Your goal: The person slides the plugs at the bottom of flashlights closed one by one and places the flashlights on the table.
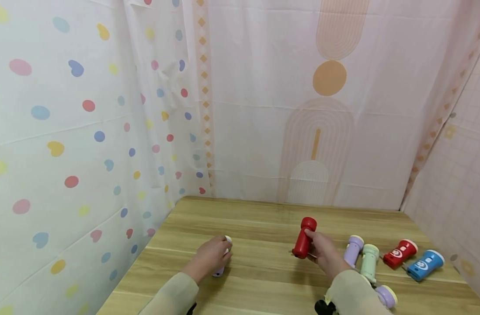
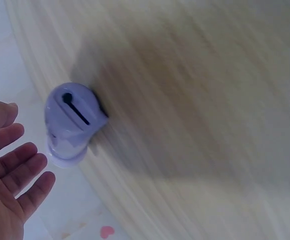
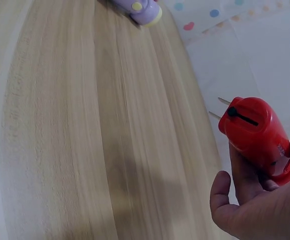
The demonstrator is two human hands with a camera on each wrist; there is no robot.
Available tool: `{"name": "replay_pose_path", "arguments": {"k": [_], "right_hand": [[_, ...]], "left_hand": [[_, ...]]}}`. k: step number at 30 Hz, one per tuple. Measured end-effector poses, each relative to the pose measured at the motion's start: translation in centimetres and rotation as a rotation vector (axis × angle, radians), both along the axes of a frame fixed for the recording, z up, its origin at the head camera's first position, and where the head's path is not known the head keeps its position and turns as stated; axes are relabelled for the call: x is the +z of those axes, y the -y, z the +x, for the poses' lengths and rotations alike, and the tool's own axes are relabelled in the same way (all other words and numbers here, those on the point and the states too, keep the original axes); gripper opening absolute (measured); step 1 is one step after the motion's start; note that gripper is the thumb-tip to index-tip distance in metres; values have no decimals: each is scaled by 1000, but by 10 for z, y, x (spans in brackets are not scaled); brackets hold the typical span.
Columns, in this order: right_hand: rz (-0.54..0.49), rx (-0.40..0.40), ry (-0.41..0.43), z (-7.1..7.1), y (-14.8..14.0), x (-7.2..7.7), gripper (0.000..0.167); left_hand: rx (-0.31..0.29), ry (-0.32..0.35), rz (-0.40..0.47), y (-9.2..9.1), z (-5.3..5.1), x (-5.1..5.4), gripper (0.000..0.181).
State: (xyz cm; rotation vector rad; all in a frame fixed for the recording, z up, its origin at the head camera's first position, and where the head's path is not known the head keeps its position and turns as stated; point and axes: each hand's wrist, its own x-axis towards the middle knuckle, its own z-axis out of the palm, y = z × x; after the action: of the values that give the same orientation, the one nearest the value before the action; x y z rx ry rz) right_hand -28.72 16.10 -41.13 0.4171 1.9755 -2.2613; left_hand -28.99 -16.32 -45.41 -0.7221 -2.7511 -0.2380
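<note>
My right hand holds a red flashlight above the table, thumb on one side and fingers on the other. Two thin metal prongs stick out near its tail in the right wrist view. At the table's left-middle, my left hand is over a purple flashlight that rests on the wood. In the left wrist view these fingers are loosely bent and apart from it. The head view shows that flashlight partly hidden by the hand.
On the right lie another purple flashlight, a pale green one, a red one and a blue one. One more purple flashlight is partly behind the right sleeve. Patterned curtains border the wooden table.
</note>
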Motion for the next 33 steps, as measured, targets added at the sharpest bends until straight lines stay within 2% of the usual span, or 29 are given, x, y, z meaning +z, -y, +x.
{"name": "replay_pose_path", "arguments": {"k": [4, 8, 15, 19, 25, 33], "right_hand": [[-4, 15, -1, -1, 4, -2, 43], [-8, 28, 5, -2, 7, -5, 31], [-6, 76, 1, 0, 13, -6, 22], [-2, 94, -4, 1, 19, -5, 21], [-6, 113, -4, 0, 29, -4, 21], [0, 117, 2, -1, 39, -3, 25]], "left_hand": [[-23, -38, -28, -11, 1, 9, 22], [-41, -48, -54, -22, 3, 16, 27], [-85, -57, -36, -38, 0, 19, 36], [-127, -47, -10, -46, 0, 23, 44], [-189, -16, 17, -63, 5, 34, 53], [-273, -55, 8, -77, 7, 38, 56]]}}
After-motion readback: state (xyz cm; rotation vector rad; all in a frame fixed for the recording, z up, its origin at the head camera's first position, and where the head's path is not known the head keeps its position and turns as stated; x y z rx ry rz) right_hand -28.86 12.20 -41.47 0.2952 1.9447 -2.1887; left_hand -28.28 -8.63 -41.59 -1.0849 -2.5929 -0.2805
